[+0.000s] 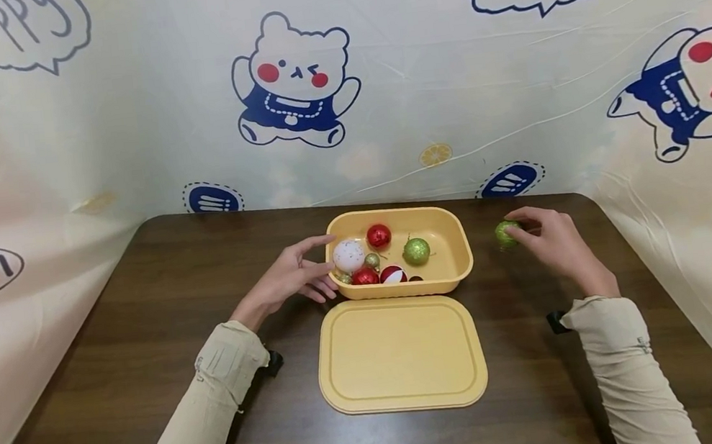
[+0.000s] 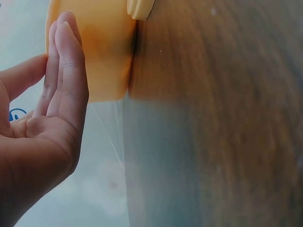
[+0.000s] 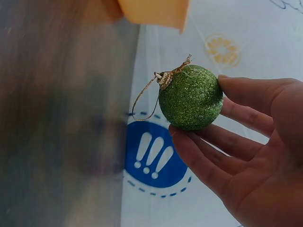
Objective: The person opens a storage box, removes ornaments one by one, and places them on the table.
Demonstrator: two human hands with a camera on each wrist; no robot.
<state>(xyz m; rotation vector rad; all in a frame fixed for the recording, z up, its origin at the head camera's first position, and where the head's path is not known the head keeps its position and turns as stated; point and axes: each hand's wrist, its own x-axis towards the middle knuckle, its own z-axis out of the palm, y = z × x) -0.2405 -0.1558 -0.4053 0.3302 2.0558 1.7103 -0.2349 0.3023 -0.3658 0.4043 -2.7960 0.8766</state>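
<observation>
My right hand (image 1: 555,241) pinches a green glitter Christmas ball (image 3: 191,97) between thumb and fingertips, right of the box. A gold cap and a thin gold string loop show on the ball in the right wrist view. With fairly straight fingers, my left hand (image 1: 293,275) touches the left end of a yellow plastic box (image 1: 411,288). Inside the box lie another green ball (image 1: 416,251), a speckled white ball (image 1: 349,255), a red ball (image 1: 379,236), a second red ball (image 1: 364,276), a red-and-white ball (image 1: 393,274) and small gold balls (image 1: 371,260).
A flat yellow lid (image 1: 402,354) lies on the dark wooden table (image 1: 274,433) just in front of the box. A printed cloth (image 1: 395,102) with bears and lemon slices hangs behind the table and along both sides.
</observation>
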